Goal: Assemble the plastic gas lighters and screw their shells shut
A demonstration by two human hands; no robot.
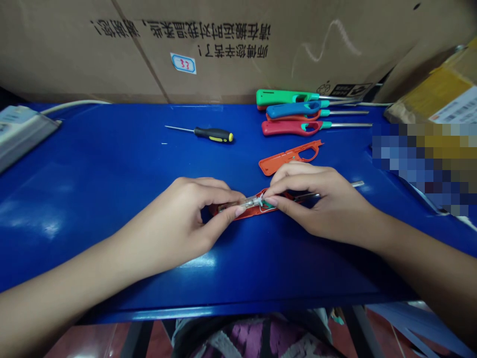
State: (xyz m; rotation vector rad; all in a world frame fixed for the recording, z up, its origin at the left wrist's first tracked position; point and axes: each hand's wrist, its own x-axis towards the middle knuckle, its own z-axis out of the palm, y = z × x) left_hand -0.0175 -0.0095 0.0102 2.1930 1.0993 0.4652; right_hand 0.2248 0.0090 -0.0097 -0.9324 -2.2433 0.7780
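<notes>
An orange lighter half-shell (pixel 254 212) lies open-side up on the blue table, partly covered by both hands. My left hand (pixel 201 209) pinches a clear fuel tank (pixel 244 203) between thumb and fingers, over the shell. At the tank's valve end, my right hand (pixel 316 199) is closed, thumb against fingertips, by a thin white tube (pixel 265 210) and a green part; exactly what it grips is hidden. A metal lighter barrel (pixel 357 184) sticks out beyond the right hand. Just behind lies the other orange half-shell (pixel 283 161), with its trigger opening.
A black-and-yellow screwdriver (pixel 214 134) lies at the back, near a tiny pale pin (pixel 164 143). Several assembled lighters (pixel 286 128) are stacked at the back right. A large cardboard box (pixel 223 79) walls off the rear. A power strip (pixel 26 132) lies left; a taped parcel (pixel 428 99) stands right.
</notes>
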